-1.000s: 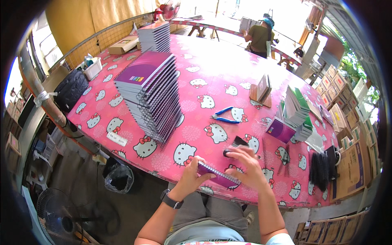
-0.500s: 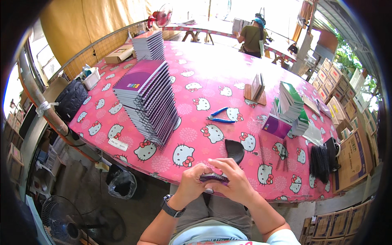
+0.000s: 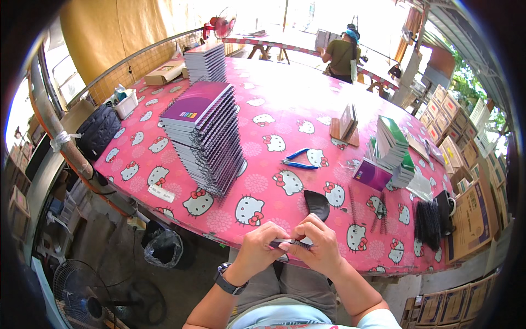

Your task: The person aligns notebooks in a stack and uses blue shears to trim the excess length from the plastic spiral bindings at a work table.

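Just over the table's near edge, both hands hold a spiral-bound notebook [image 3: 294, 242], seen nearly edge-on. My left hand [image 3: 258, 248] is closed on its left end. The thumb and fingers of my right hand [image 3: 320, 244] pinch its right end, by the dark coil. Most of the notebook is hidden by my fingers. Beyond my right hand lies a black curved, ribbed piece [image 3: 316, 205]. A tall stack of purple spiral notebooks [image 3: 200, 126] stands to the left. Blue-handled pliers [image 3: 300, 164] rest on the table, farther off.
Green-covered books [image 3: 392, 140] and a purple book [image 3: 371, 174] sit at the right, near a wooden stand [image 3: 344, 133]. Loose coils [image 3: 378, 211] and a black coil bundle [image 3: 426, 219] lie nearer. Another book stack [image 3: 205, 61] stands behind. A person [image 3: 342, 55] is at a far table.
My right hand's raised fingers have come down and now pinch the notebook's coil end. The notebook appears flatter and more edge-on. The whole view has shifted slightly.
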The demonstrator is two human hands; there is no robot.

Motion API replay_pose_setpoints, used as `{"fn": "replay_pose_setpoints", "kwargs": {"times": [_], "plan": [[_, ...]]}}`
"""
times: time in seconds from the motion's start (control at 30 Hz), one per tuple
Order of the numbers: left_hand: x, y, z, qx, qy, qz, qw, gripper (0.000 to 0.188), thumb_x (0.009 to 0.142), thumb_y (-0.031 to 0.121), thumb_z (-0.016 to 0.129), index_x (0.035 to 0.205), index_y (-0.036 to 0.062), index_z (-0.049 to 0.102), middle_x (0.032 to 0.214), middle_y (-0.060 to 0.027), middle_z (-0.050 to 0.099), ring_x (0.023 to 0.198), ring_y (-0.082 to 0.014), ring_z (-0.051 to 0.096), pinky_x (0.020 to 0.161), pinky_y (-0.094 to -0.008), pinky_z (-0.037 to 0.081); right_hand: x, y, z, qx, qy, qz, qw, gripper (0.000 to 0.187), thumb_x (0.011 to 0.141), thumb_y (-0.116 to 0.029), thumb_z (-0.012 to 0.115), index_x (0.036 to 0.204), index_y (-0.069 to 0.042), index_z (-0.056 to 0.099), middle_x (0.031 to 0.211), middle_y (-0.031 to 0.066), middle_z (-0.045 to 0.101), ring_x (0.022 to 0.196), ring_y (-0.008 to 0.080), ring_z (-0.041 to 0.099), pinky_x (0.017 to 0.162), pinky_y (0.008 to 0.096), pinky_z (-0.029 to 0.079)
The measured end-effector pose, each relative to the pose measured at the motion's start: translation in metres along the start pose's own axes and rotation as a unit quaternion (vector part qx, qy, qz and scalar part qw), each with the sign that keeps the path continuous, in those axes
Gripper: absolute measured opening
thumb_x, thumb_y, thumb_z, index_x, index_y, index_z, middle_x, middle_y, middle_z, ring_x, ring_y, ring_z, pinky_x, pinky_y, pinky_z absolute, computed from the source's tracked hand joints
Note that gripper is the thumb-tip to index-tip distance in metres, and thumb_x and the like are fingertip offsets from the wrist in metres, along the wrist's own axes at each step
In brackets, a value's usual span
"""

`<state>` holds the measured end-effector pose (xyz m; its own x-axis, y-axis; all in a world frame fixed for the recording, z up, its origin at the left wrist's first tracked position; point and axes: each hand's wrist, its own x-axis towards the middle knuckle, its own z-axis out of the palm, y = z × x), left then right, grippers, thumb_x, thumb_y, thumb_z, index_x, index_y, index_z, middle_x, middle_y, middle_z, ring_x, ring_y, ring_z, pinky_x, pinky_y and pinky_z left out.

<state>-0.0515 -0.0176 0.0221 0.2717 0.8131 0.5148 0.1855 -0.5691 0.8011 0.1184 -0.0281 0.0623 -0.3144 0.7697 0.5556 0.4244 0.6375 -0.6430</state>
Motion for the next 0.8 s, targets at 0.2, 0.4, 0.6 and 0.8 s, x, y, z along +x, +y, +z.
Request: {"fn": "replay_pose_setpoints", "kwargs": {"times": [0.2, 0.4, 0.6, 0.8], "plan": [[0.014, 0.008, -0.018, -0.012, -0.041, -0.111, 0.993, 0.025, 0.069, 0.007, 0.079, 0.086, 0.0036, 0.061, 0.081, -0.0075, 0.063, 0.072, -0.0161, 0.064, 0.061, -0.0284, 0.05, 0.022, -0.003, -0.004, -0.034, -0.055, -0.069, 0.996, 0.019, 0.077, -0.012, 0.072, 0.09, -0.002, 0.063, 0.08, 0.0101, 0.061, 0.071, 0.0257, 0.057, 0.063, 0.0341, 0.048], [0.032, 0.001, -0.037, -0.078, 0.22, 0.006, 0.972, 0.035, 0.074, 0.006, 0.078, 0.103, 0.0015, 0.058, 0.108, -0.009, 0.061, 0.092, -0.0159, 0.061, 0.078, -0.0268, 0.048, 0.073, -0.019, -0.01, 0.075, 0.056, -0.031, 0.995, 0.014, 0.085, -0.009, 0.066, 0.095, -0.001, 0.062, 0.081, 0.0069, 0.061, 0.074, 0.0152, 0.057, 0.064, 0.0286, 0.047], [0.064, 0.048, -0.107, -0.183, 0.272, -0.056, 0.943, 0.035, 0.088, 0.014, 0.066, 0.119, 0.0024, 0.054, 0.099, -0.0026, 0.059, 0.073, -0.0064, 0.055, 0.061, -0.0186, 0.042, 0.196, -0.027, 0.001, 0.245, 0.159, -0.06, 0.955, 0.015, 0.093, -0.011, 0.056, 0.102, 0.0, 0.061, 0.082, 0.0036, 0.061, 0.073, 0.0065, 0.052, 0.065, 0.024, 0.043], [0.154, 0.012, -0.188, 0.192, 0.385, 0.078, 0.899, 0.025, 0.089, 0.018, 0.064, 0.106, 0.001, 0.062, 0.091, -0.0033, 0.058, 0.068, -0.0069, 0.049, 0.062, -0.0236, 0.042, 0.305, 0.037, 0.064, 0.104, 0.208, -0.03, 0.972, 0.02, 0.088, -0.014, 0.057, 0.099, 0.0, 0.065, 0.081, 0.0101, 0.066, 0.072, 0.0147, 0.057, 0.067, 0.0304, 0.046]]}}
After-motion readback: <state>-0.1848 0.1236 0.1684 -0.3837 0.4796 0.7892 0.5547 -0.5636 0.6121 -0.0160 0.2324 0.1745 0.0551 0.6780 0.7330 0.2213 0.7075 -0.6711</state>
